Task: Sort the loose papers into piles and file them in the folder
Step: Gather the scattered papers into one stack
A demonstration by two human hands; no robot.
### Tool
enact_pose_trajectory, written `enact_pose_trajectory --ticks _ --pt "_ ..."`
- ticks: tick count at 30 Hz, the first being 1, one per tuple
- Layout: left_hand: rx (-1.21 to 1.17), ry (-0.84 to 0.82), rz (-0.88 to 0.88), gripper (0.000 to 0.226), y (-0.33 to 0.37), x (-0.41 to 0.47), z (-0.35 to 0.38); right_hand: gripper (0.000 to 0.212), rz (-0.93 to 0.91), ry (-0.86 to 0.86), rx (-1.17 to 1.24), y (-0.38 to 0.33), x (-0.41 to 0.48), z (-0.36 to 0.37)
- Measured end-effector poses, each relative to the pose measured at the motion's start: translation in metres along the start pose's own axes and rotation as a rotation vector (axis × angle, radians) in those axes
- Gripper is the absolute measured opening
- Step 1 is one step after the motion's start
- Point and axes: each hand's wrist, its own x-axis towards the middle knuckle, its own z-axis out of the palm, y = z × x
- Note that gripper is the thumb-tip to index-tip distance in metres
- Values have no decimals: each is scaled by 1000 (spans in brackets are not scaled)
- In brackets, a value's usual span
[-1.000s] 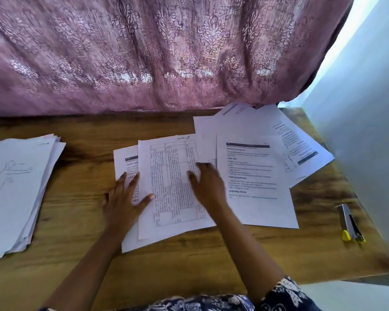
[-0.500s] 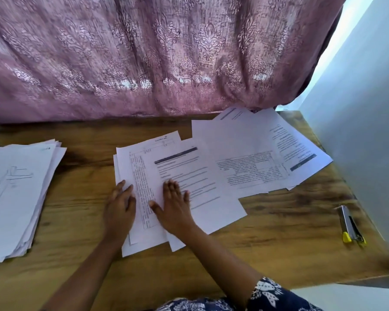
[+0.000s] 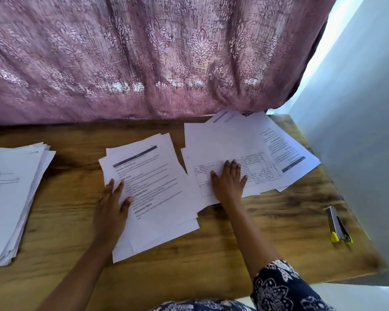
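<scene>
Reaching right, my right hand (image 3: 228,182) had left the middle pile (image 3: 153,198) and lay flat, fingers straight and slightly spread, on a gridded sheet (image 3: 256,173) among the loose papers (image 3: 222,140), likely the next to sort. My left hand (image 3: 112,203), fingers flat, still pinned that pile's left edge. No folder showed.

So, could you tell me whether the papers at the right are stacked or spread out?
Spread out: the right-hand papers overlap at differing angles, edges unaligned.
</scene>
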Motion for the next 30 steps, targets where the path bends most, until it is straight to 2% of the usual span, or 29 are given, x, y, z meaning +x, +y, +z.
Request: enact_pose_trajectory --ticks 3,8,12,14,16,19,20,22,27,30 --pt "4 54 36 40 -3 1 4 74 -90 -33 -35 14 12 -7" --pt "55 59 81 40 -7 2 7 78 -282 -240 -64 32 35 -31" --pt "75 64 93 44 -4 3 8 71 -375 -320 -114 26 37 -44" --pt "87 74 94 44 -3 3 8 68 -401 -257 -184 11 27 -39" --pt "101 78 95 43 -2 3 7 69 -393 -147 -153 -10 10 -24" --pt "99 56 61 40 0 3 7 88 -326 -111 -108 -27 -10 5" --pt "96 49 44 40 1 2 7 89 -314 -108 -115 -26 -12 11" --pt "92 34 22 43 3 1 7 83 -304 -66 -99 -20 -11 16" --pt "70 36 20 69 1 -1 3 62 -291 -9 25 -13 -6 5" --pt "75 25 24 63 1 1 4 45 -199 23 140 -25 -8 -26"
